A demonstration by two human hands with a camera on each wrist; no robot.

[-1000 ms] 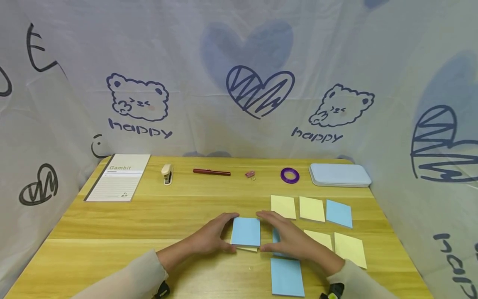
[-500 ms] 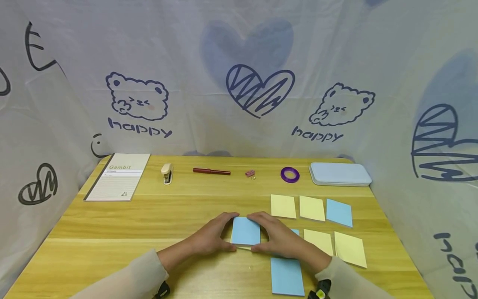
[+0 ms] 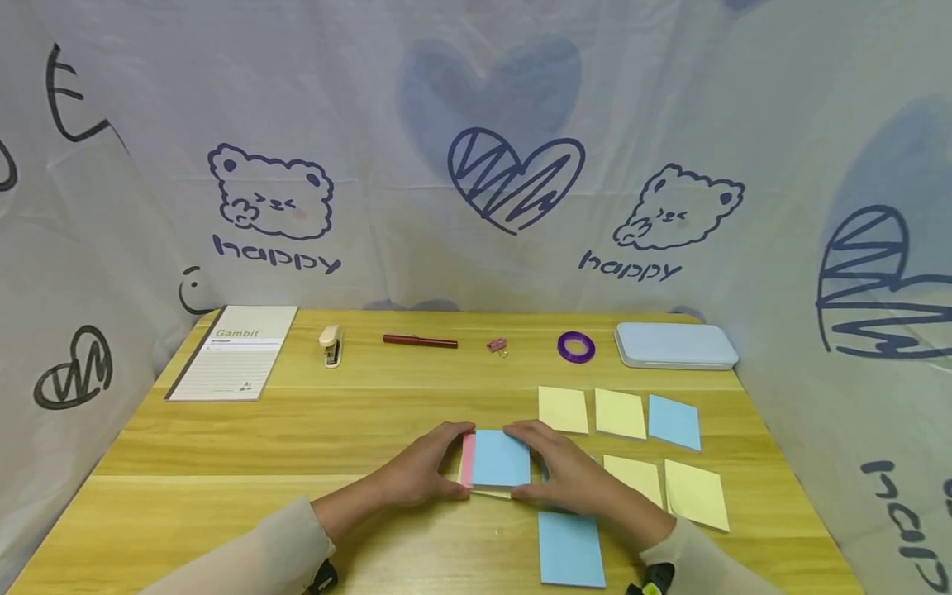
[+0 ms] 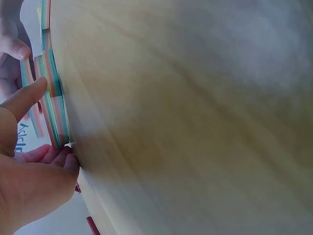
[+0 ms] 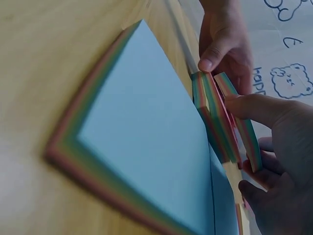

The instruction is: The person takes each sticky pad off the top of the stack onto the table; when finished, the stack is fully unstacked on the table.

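My right hand (image 3: 576,475) pinches a blue-topped sticky note pad (image 3: 502,459) between thumb and fingers. Below it, a stack of sticky note pads shows a pink strip (image 3: 468,464) at the left and a pale yellow edge at the front. Around that lower stack curls my left hand (image 3: 416,471), thumb at the near edge and fingers at the far one. In the right wrist view, the held pad (image 5: 247,132) tilts away from the striped stack (image 5: 215,122), leaving a gap. The left wrist view shows the left thumb against the striped stack (image 4: 54,115).
Yellow pads (image 3: 563,410) and blue pads (image 3: 572,549) lie at the right, one blue pad partly under the right hand. Along the back are a notebook (image 3: 232,353), stapler (image 3: 331,345), dark red pen (image 3: 420,340), pink clips (image 3: 497,345), purple tape roll (image 3: 576,347) and pale blue case (image 3: 677,345).
My right hand first moved left onto the stack, then back right with the blue-topped pad, uncovering a pink strip beneath. The left hand has stayed in place.
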